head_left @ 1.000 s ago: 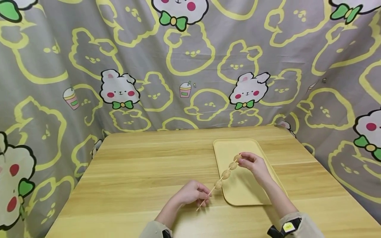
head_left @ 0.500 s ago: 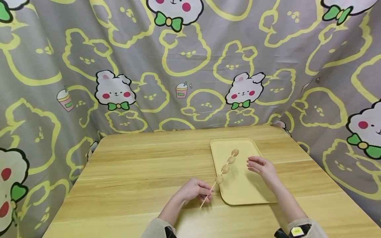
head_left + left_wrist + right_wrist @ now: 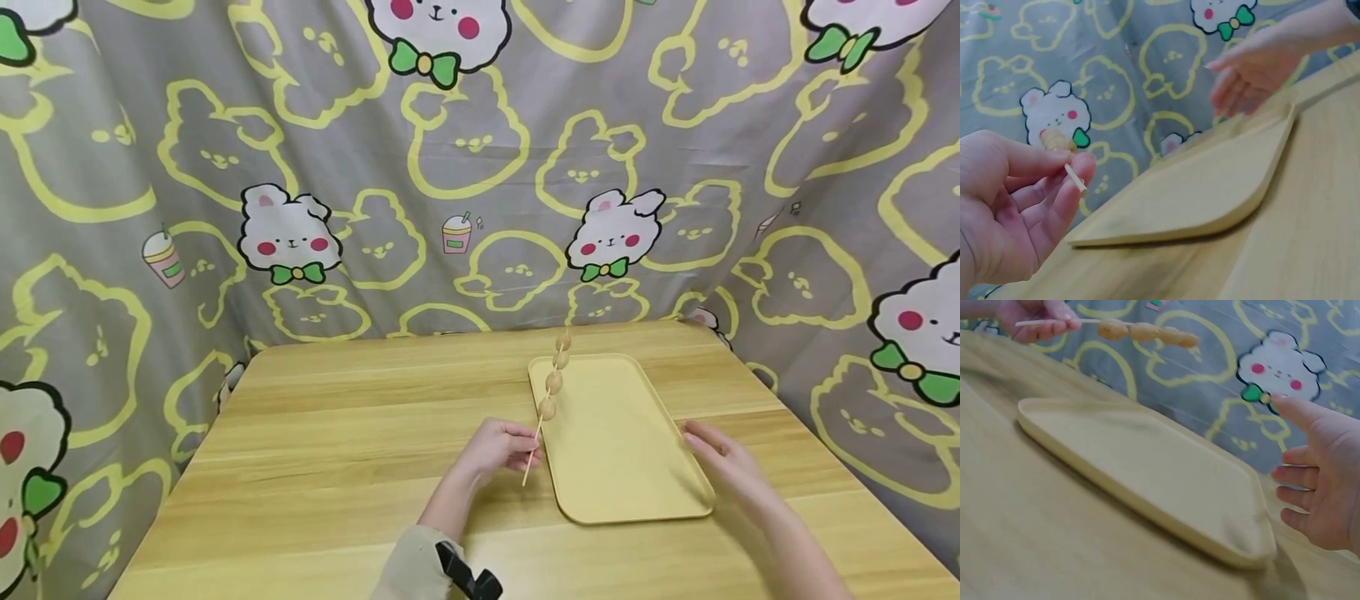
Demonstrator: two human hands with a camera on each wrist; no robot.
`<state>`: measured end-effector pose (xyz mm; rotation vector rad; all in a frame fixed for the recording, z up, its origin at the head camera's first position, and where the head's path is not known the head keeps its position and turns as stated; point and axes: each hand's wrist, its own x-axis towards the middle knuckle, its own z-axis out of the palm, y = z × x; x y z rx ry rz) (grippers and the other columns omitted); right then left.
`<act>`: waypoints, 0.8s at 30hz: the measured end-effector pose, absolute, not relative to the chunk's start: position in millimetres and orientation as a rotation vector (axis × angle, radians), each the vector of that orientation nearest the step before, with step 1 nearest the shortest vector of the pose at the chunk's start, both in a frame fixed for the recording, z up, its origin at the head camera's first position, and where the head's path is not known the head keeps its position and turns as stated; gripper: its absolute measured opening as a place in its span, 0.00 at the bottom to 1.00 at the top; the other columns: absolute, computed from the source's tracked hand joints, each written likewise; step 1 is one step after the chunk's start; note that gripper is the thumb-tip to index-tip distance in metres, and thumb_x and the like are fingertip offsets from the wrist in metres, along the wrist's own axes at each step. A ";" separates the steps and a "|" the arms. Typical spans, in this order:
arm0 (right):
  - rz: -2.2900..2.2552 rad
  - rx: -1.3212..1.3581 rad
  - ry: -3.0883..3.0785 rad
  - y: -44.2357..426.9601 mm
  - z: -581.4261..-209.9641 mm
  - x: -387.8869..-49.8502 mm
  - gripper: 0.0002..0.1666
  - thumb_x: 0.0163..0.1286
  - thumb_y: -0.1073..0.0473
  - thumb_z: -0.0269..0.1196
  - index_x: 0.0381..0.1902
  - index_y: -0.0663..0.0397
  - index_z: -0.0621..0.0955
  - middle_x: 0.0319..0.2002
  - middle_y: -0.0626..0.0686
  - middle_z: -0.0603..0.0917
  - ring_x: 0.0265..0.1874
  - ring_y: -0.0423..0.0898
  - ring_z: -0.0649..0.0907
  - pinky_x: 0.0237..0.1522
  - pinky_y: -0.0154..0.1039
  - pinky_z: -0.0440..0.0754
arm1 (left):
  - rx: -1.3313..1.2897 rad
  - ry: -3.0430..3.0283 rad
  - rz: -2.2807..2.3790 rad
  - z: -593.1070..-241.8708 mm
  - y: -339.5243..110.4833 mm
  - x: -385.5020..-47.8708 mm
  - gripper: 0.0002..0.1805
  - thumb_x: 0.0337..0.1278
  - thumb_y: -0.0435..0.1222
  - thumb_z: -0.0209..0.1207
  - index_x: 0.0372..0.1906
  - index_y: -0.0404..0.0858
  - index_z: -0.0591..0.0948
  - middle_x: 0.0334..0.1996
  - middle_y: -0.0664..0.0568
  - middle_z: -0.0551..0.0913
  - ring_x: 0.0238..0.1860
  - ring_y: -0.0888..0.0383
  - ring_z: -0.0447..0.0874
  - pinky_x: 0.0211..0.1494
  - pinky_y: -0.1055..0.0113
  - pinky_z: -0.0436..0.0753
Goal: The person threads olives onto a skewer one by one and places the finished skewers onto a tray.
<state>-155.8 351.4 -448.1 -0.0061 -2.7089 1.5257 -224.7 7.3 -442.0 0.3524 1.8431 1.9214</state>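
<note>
My left hand (image 3: 501, 448) pinches the bare lower end of a thin wooden skewer (image 3: 531, 461) between thumb and fingers. Several light-brown, roundish balls (image 3: 553, 382) are threaded along its upper part. It slants up and away over the left edge of a pale yellow rectangular tray (image 3: 622, 442). In the left wrist view the skewer's near end (image 3: 1076, 179) pokes out past my fingertips, with the balls mostly hidden behind them. My right hand (image 3: 723, 458) is beside the tray's right edge, fingers extended and holding nothing. The right wrist view has that hand (image 3: 1329, 475) apart from the tray.
The tray lies flat on a light wooden table (image 3: 337, 450), right of the middle. Behind and at both sides hangs a grey curtain (image 3: 352, 150) printed with rabbits and yellow outlines, close to the table's back edge.
My right hand has let go of the skewer's upper end and moved right, to beside the tray. My left hand has moved forward slightly, turning the skewer more upright in the head view.
</note>
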 end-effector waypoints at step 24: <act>2.001 0.153 -2.653 369.2 -466.7 -120.8 0.37 0.75 0.59 0.44 0.66 0.80 0.41 0.66 0.78 0.41 0.47 0.14 0.61 0.46 0.17 0.62 | 0.079 1.723 2.149 -454.2 96.7 -234.9 0.10 0.51 0.21 0.57 0.39 0.18 0.78 0.24 0.38 0.83 0.21 0.59 0.82 0.27 0.67 0.82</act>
